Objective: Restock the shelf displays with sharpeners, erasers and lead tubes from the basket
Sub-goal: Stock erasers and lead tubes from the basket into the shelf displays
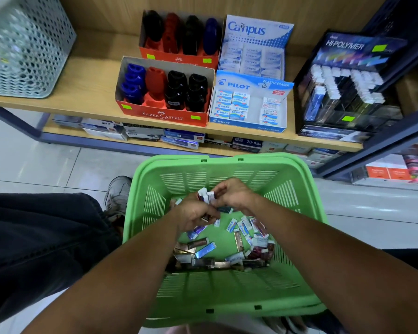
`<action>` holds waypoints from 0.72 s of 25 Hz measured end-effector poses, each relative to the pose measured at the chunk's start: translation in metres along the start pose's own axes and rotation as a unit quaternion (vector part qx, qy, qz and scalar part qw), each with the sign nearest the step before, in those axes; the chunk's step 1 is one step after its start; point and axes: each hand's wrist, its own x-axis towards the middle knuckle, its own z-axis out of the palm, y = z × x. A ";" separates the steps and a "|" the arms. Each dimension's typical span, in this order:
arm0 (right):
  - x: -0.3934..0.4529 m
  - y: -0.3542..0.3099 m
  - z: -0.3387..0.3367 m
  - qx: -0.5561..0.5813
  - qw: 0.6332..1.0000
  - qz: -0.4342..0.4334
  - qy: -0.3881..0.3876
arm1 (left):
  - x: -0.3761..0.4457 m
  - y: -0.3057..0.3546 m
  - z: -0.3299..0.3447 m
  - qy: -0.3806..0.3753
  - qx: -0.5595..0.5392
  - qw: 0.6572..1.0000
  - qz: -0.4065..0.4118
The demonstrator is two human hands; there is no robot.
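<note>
Both your bare forearms reach forward and down, converging at the wrists. Your left hand (195, 214) has fingers curled, gripping small items. Your right hand (232, 194) sits just beyond it, almost touching, fingers bent inward, pinching at the same small items.

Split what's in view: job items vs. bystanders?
Job:
- green basket of loose stock
- small packs held in both hands: left hand, right hand
- Faber-Castell sharpener box
- Pilot eraser box
- Campus eraser box
- Hi-Polymer lead display

Bystanders:
- perforated grey bin
- boxes on the lower shelf
</note>
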 end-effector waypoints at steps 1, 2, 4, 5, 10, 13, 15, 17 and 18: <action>-0.007 -0.004 -0.007 0.003 1.000 -0.002 -0.003 | -0.006 0.004 0.002 -0.014 0.005 1.000 0.003; -0.013 -0.008 -0.013 0.015 1.000 -0.002 -0.007 | -0.013 0.009 0.003 -0.022 0.010 1.000 0.007; -0.031 -0.016 -0.023 0.052 0.998 -0.010 -0.019 | -0.028 0.019 0.005 -0.037 0.008 0.999 0.016; -0.040 -0.020 -0.029 0.062 0.998 -0.023 -0.024 | -0.038 0.025 0.007 -0.055 0.006 0.998 0.024; -0.083 -0.045 -0.063 0.145 0.985 -0.083 -0.033 | -0.085 0.066 0.018 -0.149 0.049 0.984 0.087; -0.103 -0.062 -0.079 0.200 0.973 -0.116 -0.020 | -0.111 0.094 0.027 -0.147 0.072 0.979 0.125; -0.109 -0.072 -0.089 0.230 0.964 -0.134 -0.014 | -0.124 0.111 0.030 -0.141 0.092 0.975 0.146; -0.112 -0.080 -0.095 0.253 0.956 -0.150 -0.005 | -0.133 0.126 0.030 -0.133 0.110 0.970 0.171; -0.113 -0.084 -0.097 0.270 0.950 -0.156 0.002 | -0.136 0.132 0.031 -0.129 0.112 0.968 0.183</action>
